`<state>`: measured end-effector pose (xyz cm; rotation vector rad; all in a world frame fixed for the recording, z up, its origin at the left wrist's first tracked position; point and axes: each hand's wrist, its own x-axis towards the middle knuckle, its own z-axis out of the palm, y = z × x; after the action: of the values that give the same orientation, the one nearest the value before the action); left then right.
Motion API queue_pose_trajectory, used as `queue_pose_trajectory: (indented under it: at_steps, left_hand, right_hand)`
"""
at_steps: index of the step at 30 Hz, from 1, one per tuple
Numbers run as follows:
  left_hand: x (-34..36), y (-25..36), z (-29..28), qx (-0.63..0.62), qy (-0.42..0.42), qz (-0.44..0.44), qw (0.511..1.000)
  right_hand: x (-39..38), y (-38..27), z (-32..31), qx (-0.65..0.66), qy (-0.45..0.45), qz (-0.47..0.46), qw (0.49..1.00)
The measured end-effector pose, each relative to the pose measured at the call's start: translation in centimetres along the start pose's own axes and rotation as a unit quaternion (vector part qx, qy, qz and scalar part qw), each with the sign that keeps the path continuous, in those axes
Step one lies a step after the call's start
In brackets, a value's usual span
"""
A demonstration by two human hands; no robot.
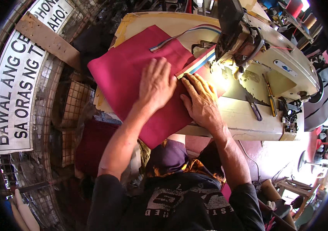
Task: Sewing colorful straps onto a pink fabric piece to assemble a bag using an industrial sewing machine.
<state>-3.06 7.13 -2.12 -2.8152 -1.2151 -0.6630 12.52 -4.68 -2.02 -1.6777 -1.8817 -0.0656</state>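
Observation:
A large maroon piece of fabric lies over the sewing table and hangs past its front edge. My left hand is over the middle of the fabric, fingers stretched out and slightly blurred. My right hand rests on the fabric's right part, its fingers extended, fingertips at the end of a striped ribbon. White, blue and red stripes run along this ribbon, which leads up to the lit needle area of the sewing machine. Another stretch of striped ribbon curves across the fabric's far part.
On the machine bed, right of my right hand, lie a pair of thread snips and a yellow-handled screwdriver. Thread spools stand at the far right. A wire mesh wall with a white sign and a wooden board borders the left.

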Motion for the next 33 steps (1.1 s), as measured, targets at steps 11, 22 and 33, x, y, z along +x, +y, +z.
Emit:
queue_pose_trajectory:
  at_steps: [11,22,33]
  left_hand:
    - [2.0,-2.8,-1.3,0.068,-0.056,0.0,0.996]
    - [5.0,-5.4,1.7,0.053,-0.114,-0.005,0.992]
    - [4.0,-7.8,2.0,-0.378,0.105,-0.107,0.914]
  right_hand:
    - [-0.1,-0.2,-0.2,-0.01,-0.014,0.006,1.0]
    - [-1.1,0.1,-0.2,-0.028,-0.021,-0.012,0.999]
    - [-7.7,4.6,-5.1,-0.128,0.182,0.046,0.974]
